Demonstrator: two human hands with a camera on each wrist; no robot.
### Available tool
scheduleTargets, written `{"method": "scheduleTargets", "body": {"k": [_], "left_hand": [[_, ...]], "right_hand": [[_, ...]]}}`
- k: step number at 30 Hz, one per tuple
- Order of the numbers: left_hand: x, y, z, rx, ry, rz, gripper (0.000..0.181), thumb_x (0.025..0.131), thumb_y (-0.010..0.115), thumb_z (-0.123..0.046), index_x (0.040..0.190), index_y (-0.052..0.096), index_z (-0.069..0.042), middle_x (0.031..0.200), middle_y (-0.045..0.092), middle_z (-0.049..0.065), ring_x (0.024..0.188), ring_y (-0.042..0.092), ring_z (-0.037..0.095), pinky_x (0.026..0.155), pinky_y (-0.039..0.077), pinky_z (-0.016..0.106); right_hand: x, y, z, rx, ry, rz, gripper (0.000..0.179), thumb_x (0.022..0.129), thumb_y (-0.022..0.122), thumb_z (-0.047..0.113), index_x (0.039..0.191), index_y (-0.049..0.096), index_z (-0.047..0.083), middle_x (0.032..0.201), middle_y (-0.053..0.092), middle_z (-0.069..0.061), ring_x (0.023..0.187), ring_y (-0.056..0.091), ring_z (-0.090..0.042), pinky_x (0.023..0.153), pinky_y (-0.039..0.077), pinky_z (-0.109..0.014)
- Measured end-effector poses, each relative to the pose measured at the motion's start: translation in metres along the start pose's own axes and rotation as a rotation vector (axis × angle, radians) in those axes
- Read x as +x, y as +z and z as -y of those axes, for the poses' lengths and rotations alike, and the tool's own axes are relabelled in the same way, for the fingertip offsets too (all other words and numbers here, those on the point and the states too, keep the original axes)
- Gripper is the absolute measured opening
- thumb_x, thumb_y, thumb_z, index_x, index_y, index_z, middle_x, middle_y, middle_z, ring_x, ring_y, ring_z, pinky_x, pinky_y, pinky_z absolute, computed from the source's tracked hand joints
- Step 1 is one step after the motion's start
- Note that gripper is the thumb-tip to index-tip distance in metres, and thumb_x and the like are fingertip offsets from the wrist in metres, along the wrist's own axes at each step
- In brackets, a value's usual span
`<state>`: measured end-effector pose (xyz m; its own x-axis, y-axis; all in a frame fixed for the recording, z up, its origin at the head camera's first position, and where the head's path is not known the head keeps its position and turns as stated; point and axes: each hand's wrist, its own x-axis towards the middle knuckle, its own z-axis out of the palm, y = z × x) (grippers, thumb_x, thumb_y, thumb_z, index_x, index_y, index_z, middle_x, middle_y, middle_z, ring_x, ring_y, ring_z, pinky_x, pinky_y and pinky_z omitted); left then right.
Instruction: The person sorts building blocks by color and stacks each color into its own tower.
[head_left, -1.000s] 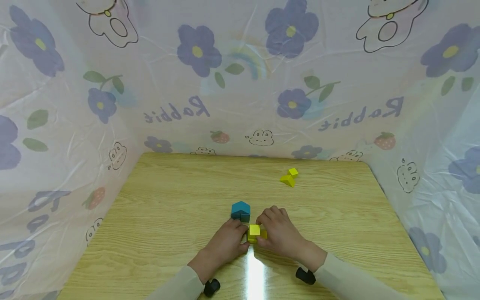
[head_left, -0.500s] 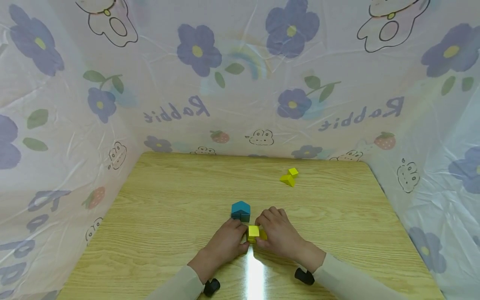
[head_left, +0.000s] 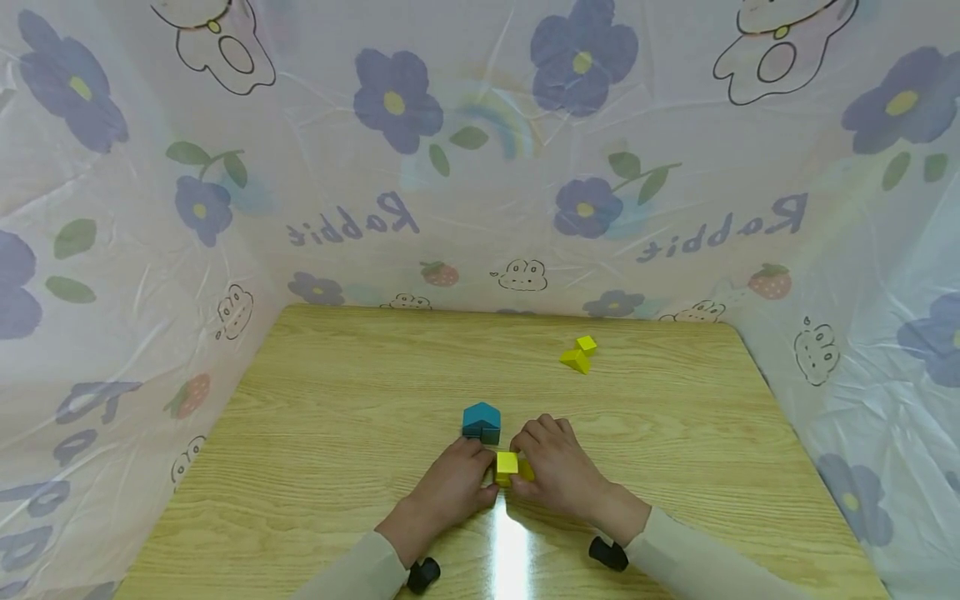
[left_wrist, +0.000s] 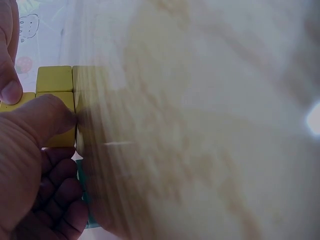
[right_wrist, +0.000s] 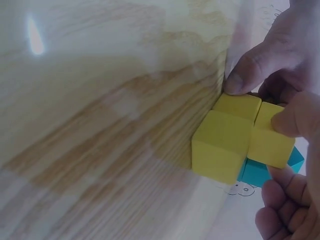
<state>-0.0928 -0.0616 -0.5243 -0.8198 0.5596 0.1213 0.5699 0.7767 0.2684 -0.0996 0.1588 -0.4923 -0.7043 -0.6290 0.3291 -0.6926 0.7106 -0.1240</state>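
Observation:
In the head view my right hand (head_left: 558, 462) pinches a yellow cube (head_left: 507, 463) between thumb and fingers. The right wrist view shows this upper block (right_wrist: 272, 145) at a level above two yellow blocks that stand side by side on the table. The nearer of those is a plain cube (right_wrist: 220, 150). My left hand (head_left: 453, 479) holds the other lower block (right_wrist: 237, 105), thumb in front, fingers curled behind. In the left wrist view its thumb lies over that block (left_wrist: 62, 137). Just beyond the left fingers stands a teal house-shaped stack (head_left: 482, 417).
Farther back on the wood-grain table (head_left: 337, 367) lie a yellow triangular block (head_left: 576, 360) and a small yellow block (head_left: 586, 344), close together. A patterned sheet (head_left: 480, 167) hangs along the back and both sides. Black wrist cameras sit under both wrists.
The right hand has shifted the upper yellow cube slightly left and toward the person, over the lower block. In the last half second hardly anything moves. The left hand stays in place.

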Motion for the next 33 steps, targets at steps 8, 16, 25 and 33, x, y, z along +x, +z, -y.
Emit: {"method": "scheduleTargets", "body": {"k": [8, 16, 25, 33], "left_hand": [[0.0, -0.001, -0.001, -0.008, 0.003, -0.003, 0.029, 0.094, 0.078, -0.032, 0.114, 0.074, -0.01, 0.102, 0.065, -0.003, 0.1, 0.059, 0.014, 0.09, 0.054, 0.028], [0.001, 0.0, 0.0, -0.006, -0.015, 0.021, 0.032, 0.095, 0.077, -0.034, 0.117, 0.074, -0.01, 0.102, 0.064, -0.004, 0.1, 0.058, 0.013, 0.091, 0.054, 0.028], [0.002, -0.001, 0.0, -0.012, -0.02, 0.029, 0.033, 0.095, 0.077, -0.035, 0.117, 0.074, -0.011, 0.104, 0.065, -0.003, 0.101, 0.058, 0.014, 0.092, 0.054, 0.029], [0.001, 0.0, -0.001, 0.0, 0.002, 0.006, 0.031, 0.095, 0.078, -0.033, 0.113, 0.074, -0.009, 0.103, 0.065, -0.001, 0.1, 0.06, 0.015, 0.092, 0.054, 0.03]], "right_hand": [[-0.001, 0.0, -0.001, 0.026, 0.02, 0.023, 0.035, 0.083, 0.084, 0.036, 0.105, 0.068, 0.014, 0.101, 0.062, 0.003, 0.096, 0.05, -0.018, 0.089, 0.043, -0.042], [-0.003, 0.0, -0.001, 0.037, 0.033, 0.026, 0.035, 0.083, 0.083, 0.036, 0.105, 0.069, 0.014, 0.101, 0.062, 0.003, 0.096, 0.05, -0.018, 0.089, 0.042, -0.042], [0.0, -0.003, -0.002, 0.073, 0.044, -0.001, 0.044, 0.084, 0.084, 0.042, 0.112, 0.07, 0.012, 0.106, 0.064, 0.002, 0.1, 0.051, -0.018, 0.09, 0.042, -0.042], [0.007, -0.016, -0.015, 0.105, 0.055, -0.135, 0.041, 0.084, 0.086, 0.038, 0.107, 0.071, 0.007, 0.102, 0.066, -0.004, 0.095, 0.054, -0.023, 0.087, 0.043, -0.045]]}}
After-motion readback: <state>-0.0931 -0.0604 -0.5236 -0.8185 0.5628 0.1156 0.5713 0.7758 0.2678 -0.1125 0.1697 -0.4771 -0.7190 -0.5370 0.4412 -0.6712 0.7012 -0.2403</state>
